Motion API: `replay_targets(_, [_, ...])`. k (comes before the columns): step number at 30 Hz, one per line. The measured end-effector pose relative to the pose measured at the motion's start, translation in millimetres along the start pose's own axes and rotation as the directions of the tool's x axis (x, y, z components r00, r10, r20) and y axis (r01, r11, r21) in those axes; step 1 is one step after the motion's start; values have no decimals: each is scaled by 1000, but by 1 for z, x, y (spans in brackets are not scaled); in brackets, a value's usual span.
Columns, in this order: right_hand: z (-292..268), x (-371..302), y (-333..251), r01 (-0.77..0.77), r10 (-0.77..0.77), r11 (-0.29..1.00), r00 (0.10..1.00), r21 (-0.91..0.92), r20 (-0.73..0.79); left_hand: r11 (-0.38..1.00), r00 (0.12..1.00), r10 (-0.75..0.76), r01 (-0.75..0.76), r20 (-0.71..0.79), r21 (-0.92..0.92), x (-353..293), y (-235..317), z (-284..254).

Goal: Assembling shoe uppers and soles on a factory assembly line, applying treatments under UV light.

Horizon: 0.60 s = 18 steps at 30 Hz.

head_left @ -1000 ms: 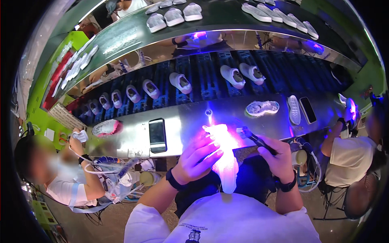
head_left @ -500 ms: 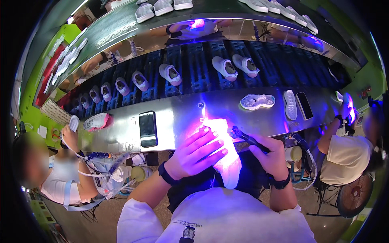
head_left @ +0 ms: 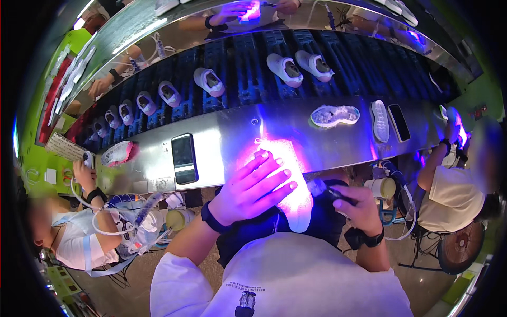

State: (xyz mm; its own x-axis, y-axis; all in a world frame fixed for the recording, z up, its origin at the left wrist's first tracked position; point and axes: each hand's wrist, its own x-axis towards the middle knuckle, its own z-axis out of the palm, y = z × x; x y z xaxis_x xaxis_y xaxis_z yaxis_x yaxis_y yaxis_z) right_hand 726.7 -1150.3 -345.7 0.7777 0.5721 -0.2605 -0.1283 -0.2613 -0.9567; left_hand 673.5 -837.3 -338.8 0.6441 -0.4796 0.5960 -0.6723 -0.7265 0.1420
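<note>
A shoe [head_left: 297, 201], its upper glowing pink-white under violet light, slants over the near edge of the metal bench [head_left: 222, 153]. My left hand [head_left: 251, 187] holds it, with the fingers laid across its left side. The thumb does not show clearly. A dark-handled brush [head_left: 318, 187] is gripped in my right hand [head_left: 360, 208], its bristle end pointing left, close to the shoe's right side. Whether the bristles touch the shoe I cannot tell.
Several pale shoes [head_left: 208, 82] stand on a dark slatted conveyor [head_left: 243, 63] behind the bench. On the bench lie a phone [head_left: 184, 158], soles [head_left: 335, 115] and a second phone [head_left: 398, 122]. Co-workers sit left [head_left: 79, 238] and right [head_left: 454, 201]. Cups [head_left: 380, 189] hang at the bench's front.
My right hand and the brush have drawn down and slightly right, from the shoe's upper side toward its lower part. The left hand still holds the shoe. The view has shifted a little.
</note>
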Motion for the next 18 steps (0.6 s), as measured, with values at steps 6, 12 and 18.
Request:
replay_targets(6, [3,27,-12,112,-113,993,993,-44,-20,993,993,-118,118,-15,-10,-2,3,0])
replay_targets(12, [-3,19,-5,179,-176,982,983,-64,52,970,970,-244,245,-16,8,-10,5,1])
replay_targets(18, [5,6,9,10,-16,995,998,94,66,930,931,-365,366,14,-35,-18,15,10])
